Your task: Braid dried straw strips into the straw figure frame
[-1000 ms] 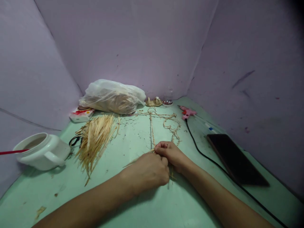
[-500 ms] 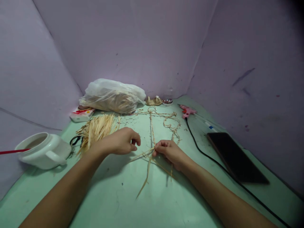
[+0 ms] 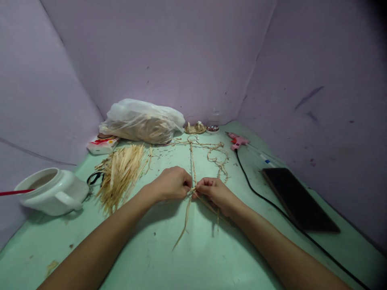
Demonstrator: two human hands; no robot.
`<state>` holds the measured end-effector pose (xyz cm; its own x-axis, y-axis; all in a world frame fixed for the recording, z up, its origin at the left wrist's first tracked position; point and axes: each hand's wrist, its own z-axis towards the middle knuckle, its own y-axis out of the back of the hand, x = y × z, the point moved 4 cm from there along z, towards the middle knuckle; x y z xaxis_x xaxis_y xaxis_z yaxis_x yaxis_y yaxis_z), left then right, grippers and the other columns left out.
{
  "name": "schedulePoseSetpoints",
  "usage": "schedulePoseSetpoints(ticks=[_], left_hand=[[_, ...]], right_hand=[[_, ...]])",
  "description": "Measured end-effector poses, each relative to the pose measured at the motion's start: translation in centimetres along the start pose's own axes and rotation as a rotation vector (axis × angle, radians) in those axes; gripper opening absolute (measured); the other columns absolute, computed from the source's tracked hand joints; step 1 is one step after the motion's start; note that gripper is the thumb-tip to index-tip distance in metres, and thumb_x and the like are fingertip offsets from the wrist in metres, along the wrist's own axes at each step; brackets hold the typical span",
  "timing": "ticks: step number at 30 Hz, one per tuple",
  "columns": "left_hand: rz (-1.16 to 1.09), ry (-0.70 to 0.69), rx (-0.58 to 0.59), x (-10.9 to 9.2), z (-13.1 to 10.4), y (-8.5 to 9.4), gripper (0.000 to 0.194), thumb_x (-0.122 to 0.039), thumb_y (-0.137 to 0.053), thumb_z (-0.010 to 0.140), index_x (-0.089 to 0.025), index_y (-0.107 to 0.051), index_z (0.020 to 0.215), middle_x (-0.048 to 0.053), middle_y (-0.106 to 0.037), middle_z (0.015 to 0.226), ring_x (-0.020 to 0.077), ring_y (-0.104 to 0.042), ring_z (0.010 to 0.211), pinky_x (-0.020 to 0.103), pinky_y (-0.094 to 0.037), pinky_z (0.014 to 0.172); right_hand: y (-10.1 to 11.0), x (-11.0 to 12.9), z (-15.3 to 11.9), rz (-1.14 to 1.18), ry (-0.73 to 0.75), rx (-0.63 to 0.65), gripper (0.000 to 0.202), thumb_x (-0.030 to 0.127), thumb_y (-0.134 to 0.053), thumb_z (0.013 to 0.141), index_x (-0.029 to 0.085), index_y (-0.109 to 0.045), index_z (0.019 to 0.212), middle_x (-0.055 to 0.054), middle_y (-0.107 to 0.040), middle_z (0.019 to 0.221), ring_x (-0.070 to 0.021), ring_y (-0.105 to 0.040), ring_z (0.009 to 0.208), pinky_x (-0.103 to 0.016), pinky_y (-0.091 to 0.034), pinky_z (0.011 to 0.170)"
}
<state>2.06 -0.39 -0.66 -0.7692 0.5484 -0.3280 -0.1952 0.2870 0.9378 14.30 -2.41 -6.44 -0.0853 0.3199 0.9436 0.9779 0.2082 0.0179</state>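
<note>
A thin braided cord of pale dried fibre (image 3: 192, 161) runs down the middle of the table, with loose strips (image 3: 183, 231) fanning out from its near end. My right hand (image 3: 213, 193) pinches the cord where the strips part. Right beside it, my left hand (image 3: 175, 183) is closed, with thumb and forefinger at the strips just left of that spot. More twisted cord (image 3: 222, 161) lies in loops behind my right hand. To the left of my left hand spreads a bundle of flat dried fibre strips (image 3: 123, 169).
A white ceramic pot (image 3: 57, 193) with a red stick in it stands at left, near black-handled scissors (image 3: 96, 177). At the back lies a plastic bag (image 3: 142, 123). On the right are a pink glue gun (image 3: 238, 141), its black cable (image 3: 260, 196) and a dark phone or tablet (image 3: 298, 199).
My left hand has moved right, from hovering with its fingers apart to closing at the strips next to my right hand. The right hand keeps its pinch in about the same place.
</note>
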Motion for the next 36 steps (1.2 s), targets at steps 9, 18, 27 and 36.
schedulePoseSetpoints(ticks=[9, 18, 27, 36], left_hand=[[-0.231, 0.17, -0.055, 0.1, 1.0, -2.3, 0.019, -0.022, -0.05, 0.061, -0.014, -0.065, 0.07, 0.003, -0.059, 0.061, 0.0114, -0.049, 0.058, 0.022, -0.034, 0.054], [-0.978, 0.426, 0.248, 0.0, 0.2, -2.8, 0.028, -0.013, -0.052, 0.056, -0.009, -0.063, 0.081, 0.0, -0.055, 0.053, 0.0059, -0.043, 0.04, 0.019, -0.03, 0.039], [-0.799, 0.499, 0.11, 1.0, 0.6, -3.1, 0.011, -0.018, -0.052, 0.059, -0.01, -0.058, 0.058, -0.001, -0.045, 0.043, 0.0061, -0.038, 0.037, 0.02, -0.026, 0.037], [-0.151, 0.501, -0.233, -0.5, 0.0, -2.7, 0.018, -0.027, -0.05, 0.062, -0.017, -0.065, 0.063, 0.005, -0.058, 0.06, 0.0144, -0.048, 0.057, 0.025, -0.031, 0.053]], right_hand=[[-0.1, 0.0, 0.0, 0.006, 0.009, -0.003, 0.006, 0.014, -0.05, 0.062, 0.015, -0.05, 0.056, 0.004, -0.054, 0.045, -0.0022, -0.023, 0.032, -0.019, -0.018, 0.038], [-0.4, 0.5, -0.3, 0.041, -0.012, 0.002, 0.008, 0.014, -0.05, 0.065, 0.015, -0.049, 0.058, 0.004, -0.056, 0.047, -0.0014, -0.025, 0.03, -0.02, -0.017, 0.037], [-0.2, 0.2, -0.2, -0.006, 0.013, 0.002, 0.005, 0.016, -0.05, 0.065, 0.015, -0.05, 0.06, 0.002, -0.058, 0.051, -0.0013, -0.024, 0.032, -0.019, -0.015, 0.036], [0.1, -0.1, 0.0, 0.053, 0.005, -0.044, 0.007, 0.015, -0.052, 0.061, 0.015, -0.049, 0.054, 0.008, -0.038, 0.036, -0.0023, -0.024, 0.032, -0.019, -0.014, 0.036]])
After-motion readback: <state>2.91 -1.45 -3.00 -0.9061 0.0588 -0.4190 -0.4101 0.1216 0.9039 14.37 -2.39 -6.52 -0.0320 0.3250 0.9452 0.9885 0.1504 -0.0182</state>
